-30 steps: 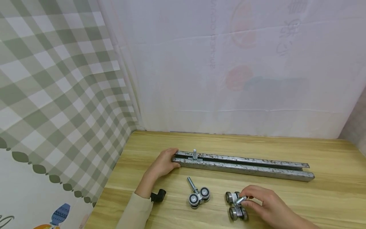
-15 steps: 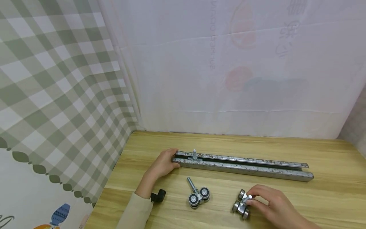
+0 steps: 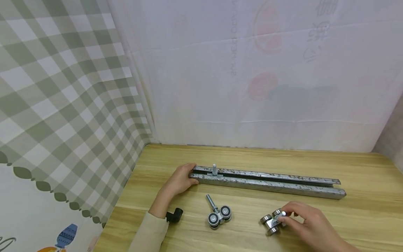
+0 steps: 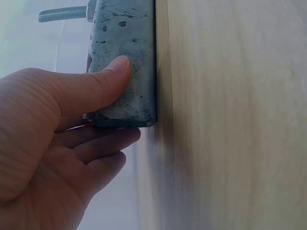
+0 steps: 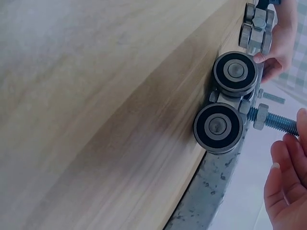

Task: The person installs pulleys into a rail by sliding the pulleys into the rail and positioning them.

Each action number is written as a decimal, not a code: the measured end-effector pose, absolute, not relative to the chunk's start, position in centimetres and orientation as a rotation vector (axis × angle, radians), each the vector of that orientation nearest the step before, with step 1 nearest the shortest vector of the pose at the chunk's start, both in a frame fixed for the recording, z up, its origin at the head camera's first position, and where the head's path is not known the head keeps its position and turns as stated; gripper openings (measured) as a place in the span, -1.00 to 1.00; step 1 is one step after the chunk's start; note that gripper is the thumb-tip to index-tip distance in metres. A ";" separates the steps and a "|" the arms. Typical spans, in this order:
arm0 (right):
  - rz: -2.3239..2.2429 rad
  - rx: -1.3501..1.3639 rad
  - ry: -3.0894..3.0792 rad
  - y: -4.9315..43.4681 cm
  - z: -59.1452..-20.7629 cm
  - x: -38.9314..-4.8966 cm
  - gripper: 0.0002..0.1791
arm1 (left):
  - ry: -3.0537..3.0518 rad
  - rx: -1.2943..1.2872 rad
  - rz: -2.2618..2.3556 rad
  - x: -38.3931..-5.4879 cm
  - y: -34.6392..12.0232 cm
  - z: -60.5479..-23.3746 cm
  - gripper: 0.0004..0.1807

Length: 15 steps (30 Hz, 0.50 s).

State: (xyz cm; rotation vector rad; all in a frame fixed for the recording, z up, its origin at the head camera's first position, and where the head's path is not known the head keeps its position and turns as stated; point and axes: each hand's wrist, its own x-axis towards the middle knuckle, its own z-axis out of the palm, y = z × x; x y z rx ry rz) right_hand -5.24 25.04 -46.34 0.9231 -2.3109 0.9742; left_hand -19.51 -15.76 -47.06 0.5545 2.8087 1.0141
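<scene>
My left hand (image 3: 178, 181) grips the left end of a worn steel channel track (image 3: 267, 186), which lies slot-up. In the left wrist view, the thumb (image 4: 103, 86) presses the track's side while other fingers lie behind its end. A bolt (image 3: 214, 169) with a plate at its base stands up through the slot near that hand. To the front right, my right hand (image 3: 310, 222) pinches the threaded bolt of a roller trolley (image 3: 270, 223); its wheels show large in the right wrist view. Another roller trolley (image 3: 217, 218) lies on the table between the hands, bolt pointing back.
A black elbow-shaped piece (image 3: 177, 215) is at the left wrist. The wood-grain table (image 3: 252, 157) meets a white sheet (image 3: 267, 133) at the back. A green checked cloth (image 3: 94, 105) hangs along the left side.
The right hand has moved a little to the right with the roller trolley and turned it. The left hand and the track have stayed in place.
</scene>
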 end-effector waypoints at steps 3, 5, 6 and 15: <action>0.986 0.866 -2.319 25.3 -46.4 -5.1 -0.82 | 2.801 0.549 1.019 -19.5 -15.7 -47.1 -0.30; 1.005 0.822 -2.346 25.4 -46.4 -5.0 -0.80 | 2.796 0.545 1.024 -19.5 -15.7 -47.1 -0.30; 1.016 0.800 -2.362 25.5 -46.4 -4.9 -0.81 | 2.795 0.544 1.027 -19.5 -15.7 -47.1 -0.30; 1.034 0.693 -2.408 25.9 -46.3 -4.6 -0.45 | 2.801 0.551 1.032 -19.5 -15.8 -47.1 -0.30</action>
